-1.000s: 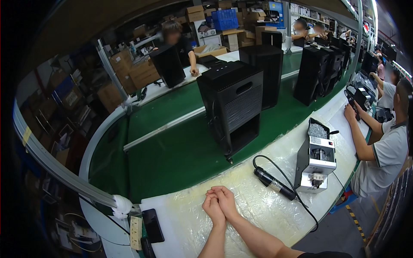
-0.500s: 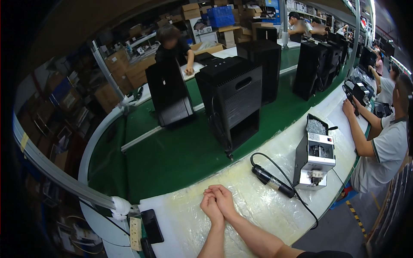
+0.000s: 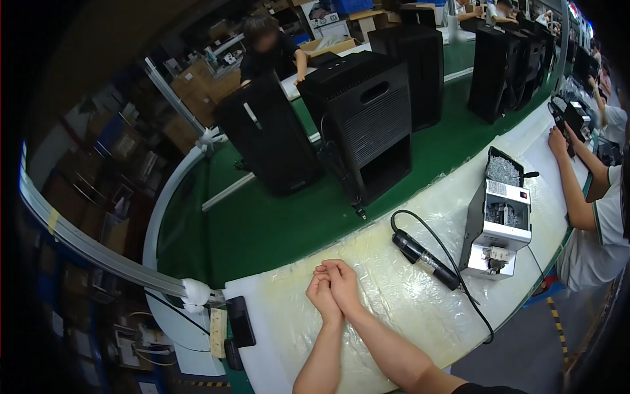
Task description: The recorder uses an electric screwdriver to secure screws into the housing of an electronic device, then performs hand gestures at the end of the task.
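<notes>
Plastic sheeting, pale and wrinkled, covers the workbench and takes the wear where both hands rest. The left hand and the right hand lie together on that cover, fingers curled loosely and the right laid partly over the left; neither has hold of anything, which reads as an idle, waiting posture.

Taking the clasped hands as the landmark: the nearest tool, a black electric screwdriver, lies flat on the bench just to their right and a little farther away, untouched, its cable looping back toward the belt so it stays within reach without dragging. Beyond the screwdriver, farther right, stands a small grey screw feeder with its open top full of screws, set beside the tool probably so screws can be picked up quickly. To the left of the hands, at the bench's edge, a dark phone lies flat, apart from the work space.

Ahead of the hands runs the green conveyor, carrying 2 near black speaker cabinets, upright so their faces can be reached from either side. Across the belt another person leans over a cabinet; far right, a co-worker's arm reaches along the same bench.
</notes>
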A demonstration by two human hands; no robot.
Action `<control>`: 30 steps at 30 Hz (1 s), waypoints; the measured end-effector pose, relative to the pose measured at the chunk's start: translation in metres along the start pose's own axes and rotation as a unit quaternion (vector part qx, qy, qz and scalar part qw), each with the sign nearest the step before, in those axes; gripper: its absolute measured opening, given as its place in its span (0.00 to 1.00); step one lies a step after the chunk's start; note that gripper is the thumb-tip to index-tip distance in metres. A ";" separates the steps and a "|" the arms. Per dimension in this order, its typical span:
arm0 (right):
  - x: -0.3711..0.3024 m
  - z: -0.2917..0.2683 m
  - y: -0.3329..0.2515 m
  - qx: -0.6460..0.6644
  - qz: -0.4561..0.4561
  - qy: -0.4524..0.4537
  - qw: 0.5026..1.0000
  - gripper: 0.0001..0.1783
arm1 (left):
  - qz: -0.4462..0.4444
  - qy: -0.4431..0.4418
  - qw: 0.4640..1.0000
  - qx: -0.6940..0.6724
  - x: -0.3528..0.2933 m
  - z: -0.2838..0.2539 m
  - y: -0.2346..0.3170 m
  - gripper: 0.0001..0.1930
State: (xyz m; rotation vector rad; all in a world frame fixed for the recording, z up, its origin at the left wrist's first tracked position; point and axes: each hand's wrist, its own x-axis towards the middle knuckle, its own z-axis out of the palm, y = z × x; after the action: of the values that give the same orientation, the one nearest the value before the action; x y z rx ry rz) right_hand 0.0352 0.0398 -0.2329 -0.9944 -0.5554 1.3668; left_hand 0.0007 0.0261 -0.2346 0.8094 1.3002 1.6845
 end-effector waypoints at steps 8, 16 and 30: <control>0.007 0.004 0.006 0.085 -0.008 0.051 0.995 0.14 | -0.105 -0.187 0.941 0.261 0.072 0.001 0.055 0.11; 0.011 -0.007 -0.005 0.058 0.041 -0.006 0.997 0.15 | 0.657 -0.120 0.625 0.405 0.235 0.139 0.236 0.05; 0.011 -0.008 -0.004 0.049 0.076 -0.050 0.995 0.15 | 0.372 -0.075 0.631 0.677 0.274 0.153 0.255 0.26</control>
State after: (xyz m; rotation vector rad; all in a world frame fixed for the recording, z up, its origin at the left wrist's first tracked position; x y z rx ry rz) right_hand 0.0461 0.0488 -0.2361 -0.9081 -0.4901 1.5712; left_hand -0.0449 0.3090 0.0502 2.5716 2.2202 0.7203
